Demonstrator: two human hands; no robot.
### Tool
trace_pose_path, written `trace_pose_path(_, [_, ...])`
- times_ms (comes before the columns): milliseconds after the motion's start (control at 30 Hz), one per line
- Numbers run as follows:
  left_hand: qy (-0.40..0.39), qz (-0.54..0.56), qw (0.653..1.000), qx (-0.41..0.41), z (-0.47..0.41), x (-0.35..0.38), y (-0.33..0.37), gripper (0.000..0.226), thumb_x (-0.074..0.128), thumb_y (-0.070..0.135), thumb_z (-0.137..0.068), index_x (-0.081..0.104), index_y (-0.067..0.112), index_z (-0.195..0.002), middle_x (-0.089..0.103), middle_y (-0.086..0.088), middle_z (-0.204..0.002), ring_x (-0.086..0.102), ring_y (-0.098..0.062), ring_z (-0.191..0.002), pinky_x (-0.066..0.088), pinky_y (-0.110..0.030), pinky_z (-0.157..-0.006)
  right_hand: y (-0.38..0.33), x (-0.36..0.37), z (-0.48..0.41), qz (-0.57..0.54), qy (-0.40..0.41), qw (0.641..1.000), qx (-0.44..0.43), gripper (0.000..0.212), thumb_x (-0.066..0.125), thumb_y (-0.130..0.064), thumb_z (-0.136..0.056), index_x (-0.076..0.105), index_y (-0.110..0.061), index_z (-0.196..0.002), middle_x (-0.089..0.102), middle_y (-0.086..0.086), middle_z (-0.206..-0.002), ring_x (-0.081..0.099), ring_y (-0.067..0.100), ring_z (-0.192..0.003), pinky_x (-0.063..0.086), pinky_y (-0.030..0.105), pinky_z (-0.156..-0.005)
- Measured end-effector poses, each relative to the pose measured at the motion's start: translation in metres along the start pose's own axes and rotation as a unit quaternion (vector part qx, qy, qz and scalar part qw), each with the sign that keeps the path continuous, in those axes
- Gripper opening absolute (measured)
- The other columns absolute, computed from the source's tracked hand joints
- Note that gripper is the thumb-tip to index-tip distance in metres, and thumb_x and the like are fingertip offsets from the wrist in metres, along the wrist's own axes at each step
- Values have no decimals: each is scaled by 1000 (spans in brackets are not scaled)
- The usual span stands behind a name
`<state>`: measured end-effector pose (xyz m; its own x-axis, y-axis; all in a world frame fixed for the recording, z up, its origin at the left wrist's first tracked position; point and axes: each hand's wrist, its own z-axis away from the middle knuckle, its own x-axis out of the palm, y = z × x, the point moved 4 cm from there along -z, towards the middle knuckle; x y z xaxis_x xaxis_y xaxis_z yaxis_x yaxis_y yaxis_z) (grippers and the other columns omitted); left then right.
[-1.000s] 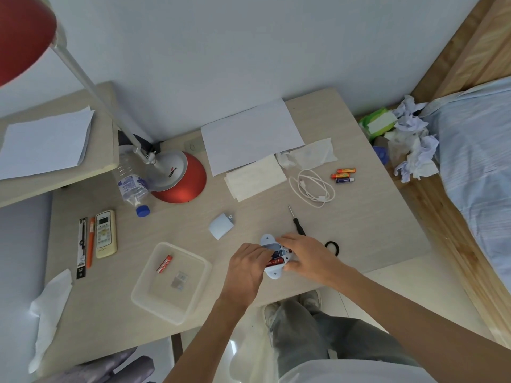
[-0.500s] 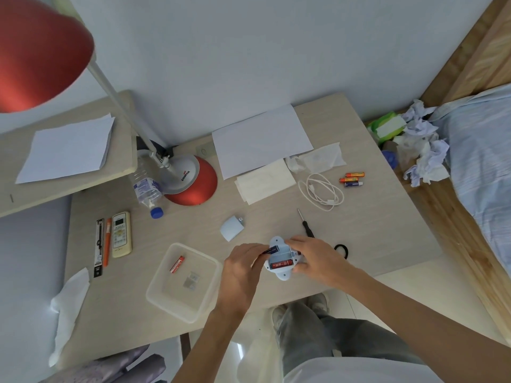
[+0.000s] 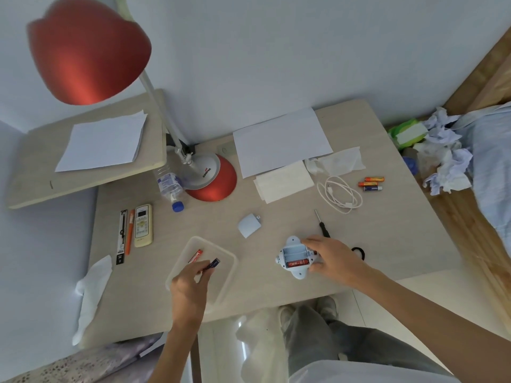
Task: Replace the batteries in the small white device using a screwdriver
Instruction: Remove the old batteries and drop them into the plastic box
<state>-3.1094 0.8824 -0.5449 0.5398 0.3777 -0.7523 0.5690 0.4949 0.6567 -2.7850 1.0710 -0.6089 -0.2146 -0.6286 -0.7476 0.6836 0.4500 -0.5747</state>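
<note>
The small white device (image 3: 293, 257) lies on the desk with its battery bay uncovered; one red battery (image 3: 298, 263) sits in the nearest slot and the other slots look bare. My right hand (image 3: 330, 255) grips the device's right side. My left hand (image 3: 190, 283) pinches a dark blue battery (image 3: 213, 263) over the clear plastic tray (image 3: 229, 275), where a red battery (image 3: 195, 255) lies. The device's white cover (image 3: 249, 225) rests further back. A black-handled screwdriver (image 3: 321, 226) lies just beyond my right hand. Three spare batteries (image 3: 372, 184) sit at the back right.
A red desk lamp (image 3: 213, 178) and a water bottle (image 3: 170, 186) stand at the back left. A remote control (image 3: 143, 225), pens, a white cable (image 3: 341, 194), paper sheets (image 3: 279, 139), a black hair tie (image 3: 359, 251) and tissues lie around the desk. A bed borders the right side.
My left hand pulled the dark blue battery out of the device and carried it left over the tray. My right hand stayed on the device. The camera view shifted.
</note>
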Motion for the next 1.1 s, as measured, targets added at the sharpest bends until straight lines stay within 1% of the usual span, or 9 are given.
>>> trace_pose_path(100, [-27,-43,998,-22,-2,8,-25,18,82,5,-90,83,15,-104,80,9,-100,73,-13,-91,60,-36,-94,0,-1,1,-6,3,1000,0,63,78,-34,-87,55,-27,-145,62,-10,-131,62,9,-109,58,35,-94])
trace_pose_path(233, [-66,-73,995,-31,-4,19,-34,17,77,5,-93,82,15,-106,80,3,-104,71,-16,-93,57,-36,-97,0,0,2,-4,2,1000,2,64,79,-34,-86,55,-25,-146,63,-9,-130,62,10,-110,58,37,-94])
trace_pose_path(467, [-85,-60,993,-62,-7,22,-33,14,80,10,-91,80,18,-103,76,9,-97,71,-12,-89,60,-40,-95,1,-1,3,-14,5,1000,6,65,80,-33,-84,57,-25,-144,64,-8,-129,64,12,-108,59,39,-92])
trace_pose_path(567, [-47,-54,995,-70,-5,15,-26,20,81,17,-92,79,14,-112,78,0,-112,72,-23,-104,56,-41,-103,0,-1,4,-17,7,1000,2,66,80,-33,-85,56,-25,-146,64,-8,-129,64,12,-109,59,38,-93])
trace_pose_path(667, [1,-63,998,12,1,10,4,20,80,13,-93,79,9,-113,77,-6,-119,69,-22,-114,49,-34,-107,0,-1,5,-19,7,1000,4,63,80,-34,-86,57,-25,-144,64,-7,-127,64,13,-107,59,39,-92])
trace_pose_path(767, [5,-70,986,150,8,21,40,21,82,13,-92,78,6,-111,76,-8,-109,70,-22,-102,53,-33,-99,-1,-2,6,-17,10,1000,-6,61,80,-34,-85,58,-26,-141,65,-7,-122,64,13,-102,60,39,-88])
trace_pose_path(900, [-80,-74,957,268,15,61,87,32,79,27,-96,74,12,-124,71,-4,-118,68,-23,-109,57,-36,-95,-2,-3,6,-8,11,1000,-9,58,79,-33,-86,58,-26,-140,66,-7,-121,64,11,-101,60,38,-87])
trace_pose_path(1000, [-148,-133,915,351,22,94,119,44,78,30,-96,65,16,-136,64,-8,-134,64,-27,-120,59,-41,-95,-4,-5,6,2,13,1000,-13,60,79,-34,-87,57,-25,-143,66,-6,-127,65,13,-106,60,36,-91])
trace_pose_path(1100, [-218,-182,872,398,24,121,127,63,84,29,-90,56,22,-147,54,-15,-149,57,-32,-132,57,-40,-103,-4,-7,4,14,17,1000,-15,59,79,-38,-88,58,-25,-142,66,-7,-130,66,13,-105,58,32,-92])
